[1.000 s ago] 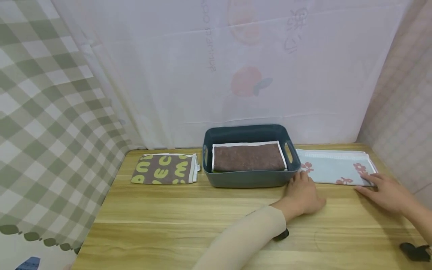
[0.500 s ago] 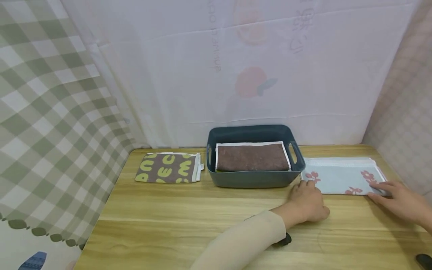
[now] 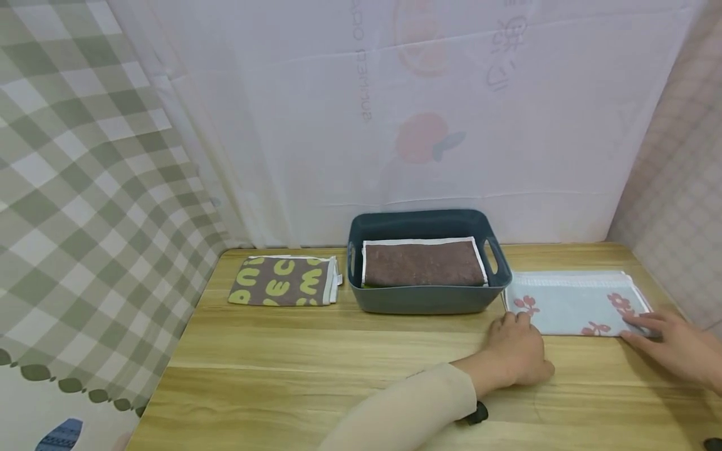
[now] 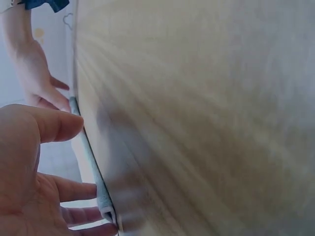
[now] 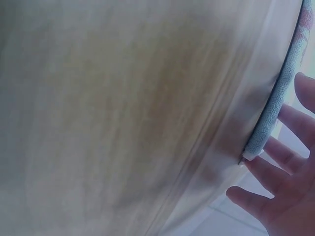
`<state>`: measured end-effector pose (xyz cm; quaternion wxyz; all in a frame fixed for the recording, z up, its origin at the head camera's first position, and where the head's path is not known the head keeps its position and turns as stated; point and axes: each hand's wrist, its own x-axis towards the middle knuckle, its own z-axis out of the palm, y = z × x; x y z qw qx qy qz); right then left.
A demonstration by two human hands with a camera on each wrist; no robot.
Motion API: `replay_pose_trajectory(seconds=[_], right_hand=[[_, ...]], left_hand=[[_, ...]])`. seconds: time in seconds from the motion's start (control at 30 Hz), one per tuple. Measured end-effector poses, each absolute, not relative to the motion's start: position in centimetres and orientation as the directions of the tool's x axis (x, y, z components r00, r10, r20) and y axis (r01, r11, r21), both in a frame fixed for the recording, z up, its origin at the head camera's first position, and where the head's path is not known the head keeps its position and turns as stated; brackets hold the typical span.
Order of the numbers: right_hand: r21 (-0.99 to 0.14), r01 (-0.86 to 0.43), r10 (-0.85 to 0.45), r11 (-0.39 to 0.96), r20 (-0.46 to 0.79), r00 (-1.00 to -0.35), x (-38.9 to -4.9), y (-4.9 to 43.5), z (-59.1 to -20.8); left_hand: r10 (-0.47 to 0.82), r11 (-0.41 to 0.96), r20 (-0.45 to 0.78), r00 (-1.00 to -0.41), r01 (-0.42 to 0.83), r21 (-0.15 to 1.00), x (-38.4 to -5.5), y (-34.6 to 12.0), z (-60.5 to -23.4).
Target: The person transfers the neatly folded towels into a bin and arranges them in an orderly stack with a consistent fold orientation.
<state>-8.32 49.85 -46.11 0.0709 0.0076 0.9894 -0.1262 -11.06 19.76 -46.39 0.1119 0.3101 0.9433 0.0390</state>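
Note:
A folded light blue towel (image 3: 570, 307) with reddish flowers lies flat on the table, right of the basket. My left hand (image 3: 514, 351) touches its near left corner, fingertips on the towel. In the left wrist view, that hand's fingers (image 4: 78, 191) are fairly straight at the towel's end, with the thumb apart from them. At the opposite end, my right hand (image 3: 671, 347) rests its fingertips on the near right corner. The right wrist view shows this hand's fingers (image 5: 268, 174) spread and extended against the towel's rolled edge (image 5: 275, 108).
A dark teal basket (image 3: 429, 300) stands at the back of the wooden table (image 3: 271, 351), holding a folded brown towel (image 3: 423, 263) with white edging. Left of it lies a folded brown towel with yellow-green letters (image 3: 282, 282). A white curtain (image 3: 282, 156) hangs behind.
The light blue towel has slid toward me along the table, with both hands moving back on its corners. The head view has shifted slightly; the basket and lettered towel stay put.

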Motion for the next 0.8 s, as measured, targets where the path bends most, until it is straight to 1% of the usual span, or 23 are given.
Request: replay_pose_trajectory(seconds=[0.17, 0.4, 0.47, 0.7, 0.8], right_hand=[[-0.252, 0.04, 0.002, 0.967, -0.15, -0.989, -7.7, 49.7, -46.2], [-0.275, -0.004, -0.012, 0.961, -0.03, -0.999, -6.7, 49.5, -47.0], [-0.281, -0.006, -0.01, 0.96, -0.012, -1.0, -6.6, 49.5, -47.2], [-0.283, -0.013, -0.006, 0.959, 0.029, -1.0, -5.8, 49.1, -47.4], [-0.286, -0.044, -0.024, 0.957, 0.074, -0.997, -5.3, 48.9, -47.4]], left_hand=[[0.609, 0.793, -0.187, -0.771, 0.594, 0.132, -10.2, 19.4, -46.4], [0.626, 0.775, -0.182, -0.758, 0.631, 0.041, -8.9, 19.0, -46.5], [0.626, 0.774, -0.185, -0.757, 0.633, 0.028, -8.6, 18.9, -46.5], [0.627, 0.775, -0.191, -0.755, 0.628, 0.064, -8.1, 18.6, -46.5], [0.64, 0.766, -0.186, -0.746, 0.638, 0.076, -7.9, 18.3, -46.2]])
